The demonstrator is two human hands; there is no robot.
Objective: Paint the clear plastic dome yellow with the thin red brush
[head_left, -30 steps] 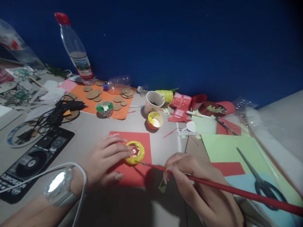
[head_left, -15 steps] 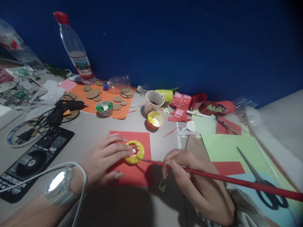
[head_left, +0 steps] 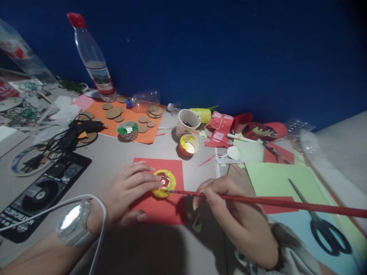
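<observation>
A round piece painted with a wet yellow ring (head_left: 171,176) around a reddish-brown middle lies on a red sheet of paper (head_left: 169,212). My left hand (head_left: 126,191) rests over the sheet with fingers stretched out, fingertips pressing on the middle of the round piece. Pinched in my right hand (head_left: 226,206) is a long red paintbrush (head_left: 258,201), its tip touching the lower right part of the yellow ring. Behind them stands a small cup of yellow paint (head_left: 187,147), and a paper cup with dark liquid (head_left: 186,124) is just beyond it.
On an orange sheet (head_left: 110,124) lie several cardboard discs, near a green paint cup (head_left: 128,131). A tall bottle (head_left: 93,61) stands at the back left. A glue gun (head_left: 86,124) and a white cable (head_left: 101,229) are left. Black scissors (head_left: 318,219) lie right.
The brush tip has moved slightly left along the lower part of the yellow ring, and its handle end has risen. My left hand stays in place on the round piece.
</observation>
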